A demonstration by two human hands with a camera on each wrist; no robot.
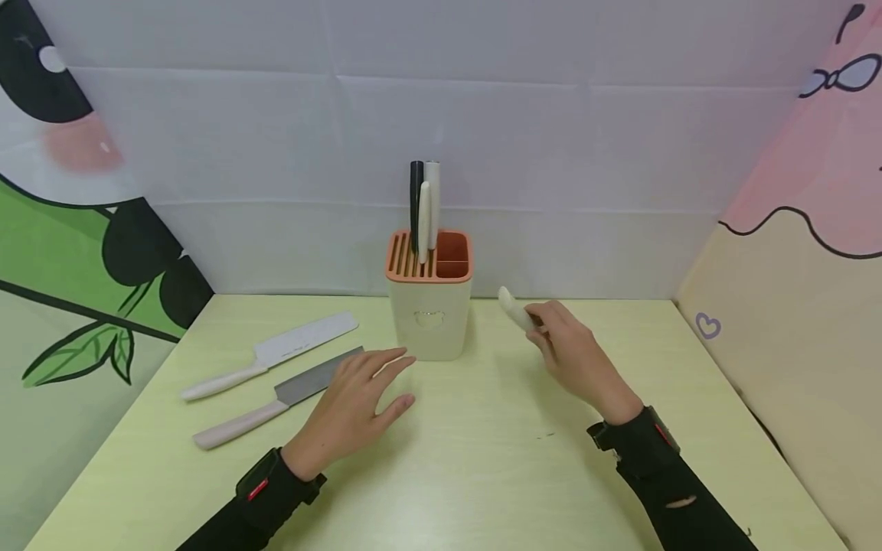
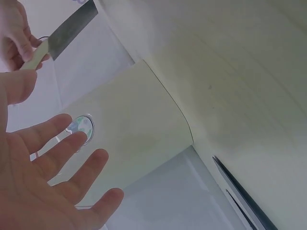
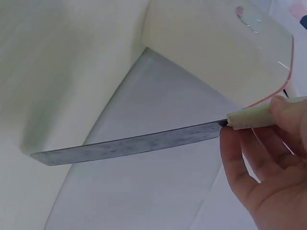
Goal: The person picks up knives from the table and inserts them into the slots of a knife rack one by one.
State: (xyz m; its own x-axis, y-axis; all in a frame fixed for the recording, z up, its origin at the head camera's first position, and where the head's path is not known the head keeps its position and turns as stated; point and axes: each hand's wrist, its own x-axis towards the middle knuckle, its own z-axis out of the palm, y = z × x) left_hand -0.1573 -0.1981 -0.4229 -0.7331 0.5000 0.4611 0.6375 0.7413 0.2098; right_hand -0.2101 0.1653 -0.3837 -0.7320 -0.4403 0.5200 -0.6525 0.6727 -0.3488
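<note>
Black-sleeved, we spread our empty left hand (image 1: 354, 402) nearest, while farther out our right hand (image 1: 575, 356) pinches the pale-handled knife (image 3: 144, 143) right of the cream holder (image 1: 429, 337), a grip probably best firm, edge turned from the other hand.

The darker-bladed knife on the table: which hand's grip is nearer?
Left: the left grip is by the darker-bladed knife; the right grip is farther right, beyond the knife block.

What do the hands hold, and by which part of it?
The right hand holds a knife by its pale handle; the left hand holds nothing.
</note>
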